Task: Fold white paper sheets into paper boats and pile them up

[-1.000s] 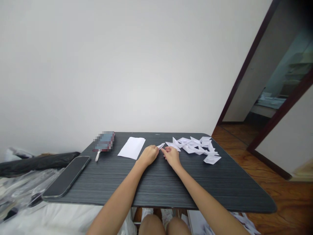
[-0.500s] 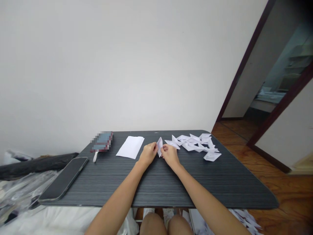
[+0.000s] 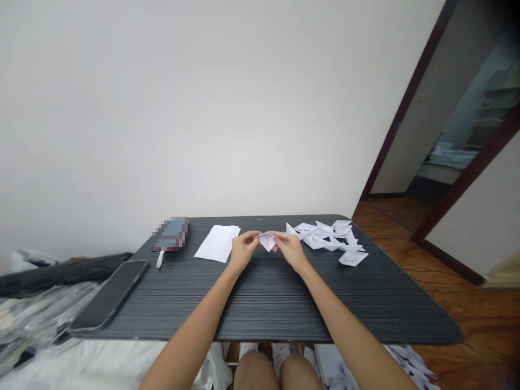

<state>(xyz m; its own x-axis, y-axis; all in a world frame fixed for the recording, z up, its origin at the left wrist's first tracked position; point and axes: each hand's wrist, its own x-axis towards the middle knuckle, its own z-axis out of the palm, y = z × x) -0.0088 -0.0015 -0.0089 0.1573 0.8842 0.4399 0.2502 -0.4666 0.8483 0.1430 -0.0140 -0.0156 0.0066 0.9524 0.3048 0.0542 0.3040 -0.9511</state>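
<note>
Between my two hands is a small folded white paper (image 3: 267, 241), its lower end pointing toward me. My left hand (image 3: 244, 251) pinches its left corner, and my right hand (image 3: 289, 250) pinches the right corner. Both hands are over the middle of the dark table. Left of my left hand lies a stack of white paper sheets (image 3: 217, 243). Just beyond my right hand, several folded paper boats (image 3: 325, 236) sit in a loose cluster.
The dark striped table (image 3: 276, 309) stands against a white wall. A phone (image 3: 109, 295) lies at its left edge. A blurred-out item with a white strap (image 3: 160, 259) is at the back left. More folded papers (image 3: 410, 364) lie below the table on the right.
The folded paper has turned from an upright narrow shape to a wider one with its point toward me. Both hands have shifted to grip its side corners.
</note>
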